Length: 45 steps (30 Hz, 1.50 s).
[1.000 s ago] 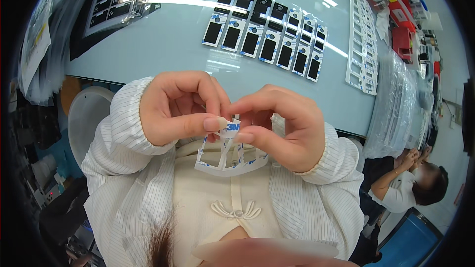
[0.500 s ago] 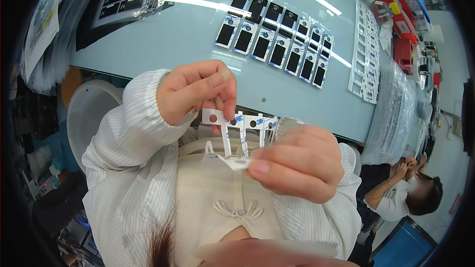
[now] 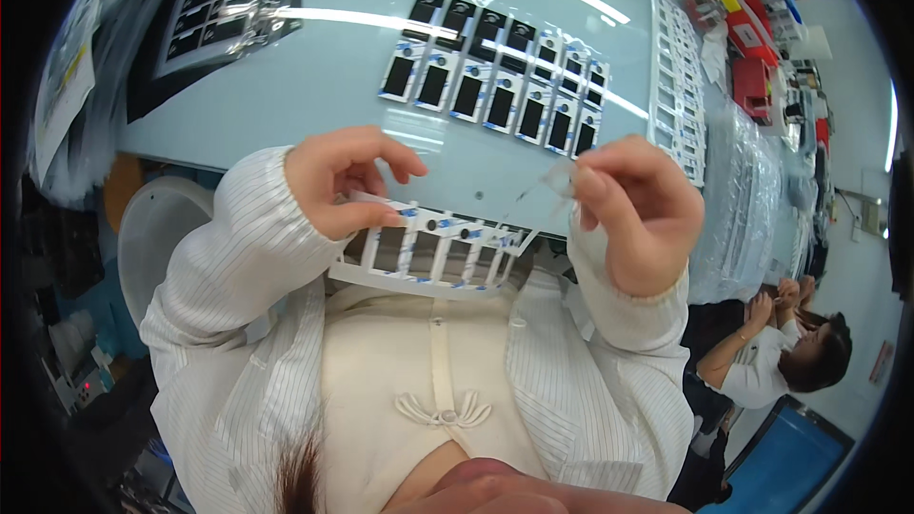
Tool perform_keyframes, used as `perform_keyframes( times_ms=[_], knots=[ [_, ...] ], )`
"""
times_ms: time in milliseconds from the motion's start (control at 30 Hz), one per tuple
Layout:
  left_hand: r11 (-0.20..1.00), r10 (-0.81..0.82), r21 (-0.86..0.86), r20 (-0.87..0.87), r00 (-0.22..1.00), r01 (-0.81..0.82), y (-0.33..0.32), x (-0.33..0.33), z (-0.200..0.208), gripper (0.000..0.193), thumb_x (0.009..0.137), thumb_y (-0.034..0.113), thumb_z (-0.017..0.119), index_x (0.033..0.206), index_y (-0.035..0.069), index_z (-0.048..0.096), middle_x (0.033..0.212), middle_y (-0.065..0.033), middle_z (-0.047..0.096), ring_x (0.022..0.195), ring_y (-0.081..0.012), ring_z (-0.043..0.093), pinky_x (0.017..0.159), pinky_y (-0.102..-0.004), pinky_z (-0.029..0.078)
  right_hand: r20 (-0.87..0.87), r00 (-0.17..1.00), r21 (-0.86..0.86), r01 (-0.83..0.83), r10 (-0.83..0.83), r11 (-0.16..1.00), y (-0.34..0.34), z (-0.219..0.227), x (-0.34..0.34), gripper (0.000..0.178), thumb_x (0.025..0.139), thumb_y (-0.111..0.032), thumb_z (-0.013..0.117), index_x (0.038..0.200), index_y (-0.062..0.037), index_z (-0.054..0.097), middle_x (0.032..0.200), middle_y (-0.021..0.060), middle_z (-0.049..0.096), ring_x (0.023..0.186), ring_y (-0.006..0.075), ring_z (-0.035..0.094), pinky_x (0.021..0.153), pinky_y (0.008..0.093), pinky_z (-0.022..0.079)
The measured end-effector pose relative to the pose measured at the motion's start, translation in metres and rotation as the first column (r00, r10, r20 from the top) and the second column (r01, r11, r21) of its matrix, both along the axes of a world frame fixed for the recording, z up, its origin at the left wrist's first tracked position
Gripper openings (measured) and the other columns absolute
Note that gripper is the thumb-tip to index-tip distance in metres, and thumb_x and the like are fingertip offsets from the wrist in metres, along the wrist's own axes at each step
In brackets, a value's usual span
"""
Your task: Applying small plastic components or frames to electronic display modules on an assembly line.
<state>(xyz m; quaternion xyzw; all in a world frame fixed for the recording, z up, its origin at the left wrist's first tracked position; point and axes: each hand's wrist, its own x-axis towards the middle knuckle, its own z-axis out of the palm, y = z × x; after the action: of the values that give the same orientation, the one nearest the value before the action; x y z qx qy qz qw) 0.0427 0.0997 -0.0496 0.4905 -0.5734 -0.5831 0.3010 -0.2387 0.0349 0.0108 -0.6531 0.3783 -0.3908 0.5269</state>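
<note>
My left hand (image 3: 352,181) grips a white, ladder-like adhesive sheet (image 3: 433,281) by its upper left end, thumb on top and index finger lifted away. The sheet has rectangular openings, small dark round holes and blue print, and hangs tilted between the table edge and my chest. To the right and apart from it, my right hand (image 3: 643,219) pinches a small, thin translucent piece (image 3: 555,183) between thumb and fingertips. Beyond my hands, two rows of black rectangular parts (image 3: 466,95) lie on the table, many framed with white-and-blue adhesive.
The glass-topped table (image 3: 333,67) carries a tray of black parts (image 3: 228,5) at far left. A white cut-out sheet (image 3: 678,86) and clear plastic bags (image 3: 728,200) lie at right, below red boxes (image 3: 752,86). Another person (image 3: 762,352) sits at right. A white bin (image 3: 157,228) stands at left.
My right hand has moved up and right, away from the sheet, and now holds the translucent piece clear of it. The sheet has swung flatter, and its lower edge is no longer in my right fingers.
</note>
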Motion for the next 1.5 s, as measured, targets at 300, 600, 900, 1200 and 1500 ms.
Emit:
perform_keyframes(
  times_ms=[300, 600, 900, 1200, 1500],
  knots=[
    [0.919, -0.393, 0.067, 0.06, 0.917, 0.389, -0.021, -0.019, 0.009, 0.032, 0.08, 0.002, 0.077, 0.112, 0.002, 0.071, 0.08, -0.0038, 0.065, 0.072, -0.0145, 0.063, 0.067, -0.0276, 0.052, -0.11, 0.994, 0.092, -0.016, 0.026, 0.996, -0.04, -0.019, -0.038, 0.01, 0.086, 0.0, 0.073, 0.096, 0.0022, 0.072, 0.085, 0.0057, 0.07, 0.066, 0.0069, 0.058, 0.055, 0.0194, 0.042],
    [0.824, -0.466, -0.234, 0.235, 0.853, 0.515, -0.064, -0.088, 0.01, 0.012, 0.086, 0.014, 0.07, 0.083, 0.003, 0.066, 0.082, -0.0098, 0.061, 0.08, -0.0287, 0.061, 0.07, -0.0388, 0.052, -0.216, 0.975, 0.104, -0.039, 0.061, 0.994, -0.084, -0.048, -0.068, 0.011, 0.084, -0.002, 0.076, 0.095, 0.0006, 0.073, 0.086, 0.0036, 0.07, 0.067, 0.0062, 0.058, 0.057, 0.0191, 0.042],
    [0.669, -0.409, -0.534, 0.316, 0.856, 0.517, -0.091, -0.105, -0.007, 0.016, 0.069, 0.004, 0.069, 0.081, 0.005, 0.059, 0.109, -0.0155, 0.065, 0.078, -0.0296, 0.058, 0.068, -0.0394, 0.049, -0.16, 0.984, 0.198, -0.05, 0.083, 0.979, -0.104, -0.076, -0.078, 0.01, 0.085, -0.004, 0.075, 0.095, -0.0021, 0.074, 0.086, 0.0009, 0.071, 0.069, 0.0043, 0.059, 0.057, 0.019, 0.043],
    [0.609, -0.309, -0.539, 0.514, 0.8, 0.581, -0.088, -0.103, -0.009, 0.022, 0.063, 0.014, 0.072, 0.078, 0.008, 0.057, 0.12, -0.0125, 0.067, 0.083, -0.027, 0.057, 0.071, -0.0375, 0.043, -0.158, 0.976, 0.193, -0.121, 0.152, 0.974, -0.117, -0.075, -0.074, 0.008, 0.085, 0.0, 0.073, 0.093, -0.0007, 0.073, 0.086, 0.0005, 0.069, 0.067, 0.003, 0.057, 0.056, 0.0175, 0.041],
    [0.601, -0.314, -0.591, 0.445, 0.839, 0.538, -0.081, -0.102, -0.012, 0.017, 0.068, 0.017, 0.071, 0.079, 0.009, 0.06, 0.116, -0.0117, 0.068, 0.085, -0.0242, 0.058, 0.07, -0.036, 0.041, -0.147, 0.984, 0.296, -0.057, 0.105, 0.953, -0.114, -0.069, -0.072, 0.01, 0.087, -0.001, 0.073, 0.096, 0.0001, 0.071, 0.086, 0.0017, 0.068, 0.065, 0.003, 0.056, 0.054, 0.0163, 0.04]
  ],
)
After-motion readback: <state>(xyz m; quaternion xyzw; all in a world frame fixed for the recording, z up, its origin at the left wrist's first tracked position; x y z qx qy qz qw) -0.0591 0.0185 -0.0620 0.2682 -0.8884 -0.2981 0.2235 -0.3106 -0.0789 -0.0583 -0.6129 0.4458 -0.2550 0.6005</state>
